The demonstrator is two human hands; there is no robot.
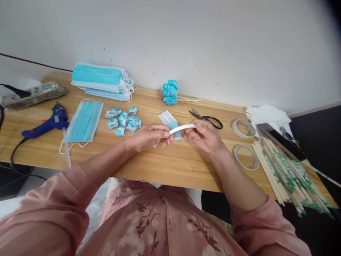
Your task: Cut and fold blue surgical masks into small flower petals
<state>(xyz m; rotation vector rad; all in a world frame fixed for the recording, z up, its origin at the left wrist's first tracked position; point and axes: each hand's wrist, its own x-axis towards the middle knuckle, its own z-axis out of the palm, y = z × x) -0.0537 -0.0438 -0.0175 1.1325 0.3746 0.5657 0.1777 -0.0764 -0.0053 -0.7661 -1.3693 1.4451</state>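
1. On my feed, the left hand [153, 137] and the right hand [206, 135] are apart, each clamped on one end of a thin, curved white strip [183, 127]
2. I have the strip raised between them over the pale wooden tabletop [170, 167], with a blue and white pleated fabric piece [172, 122] lying beneath
3. Left of that I see a cluster of small folded blue and white pieces [123, 119], a flat blue pleated face mask [85, 121] and a blue plastic glue gun [48, 122]
4. Further back I see a stack of blue masks [97, 76] and crumpled blue fabric flowers [169, 91] on thin pale sticks [190, 100]
5. Beyond the right hand I see black-handled scissors [206, 118], with two pale tape rolls [236, 131] farther right
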